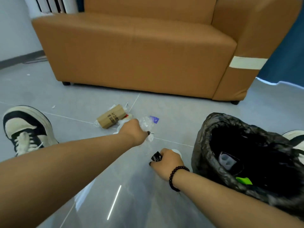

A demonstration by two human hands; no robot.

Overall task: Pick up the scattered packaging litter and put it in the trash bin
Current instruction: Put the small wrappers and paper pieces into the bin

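The floor point(164, 203) is smooth, glossy grey tile with thin pale grout lines and streaks of reflected light. On it, left of centre, lies a flattened brown cardboard box point(110, 118) with dark print, its edges creased, resting among scraps of white and red wrapping. Just right of it sits a crumpled clear plastic wrapper point(146, 123), wrinkled and shiny, and beyond that a small purple packet point(154, 119). The left hand point(133, 132) reaches out to this pile with its fingers curled down onto the clear plastic wrapper, gripping it. The right hand point(166, 159), nearer and with a dark bead bracelet at the wrist, is closed around a small black packet point(157, 157) and something white and rounded, partly hidden behind the knuckles.

The trash bin point(204, 153) stands just right of the right hand, lined with a crinkled black bag; a grey moulded piece and a bright green scrap lie inside. Open tile stretches between the pile and the tan leather sofa point(139, 60) at the far side. A black-and-cream sneaker point(24, 129) rests at the left edge, well apart from the litter.
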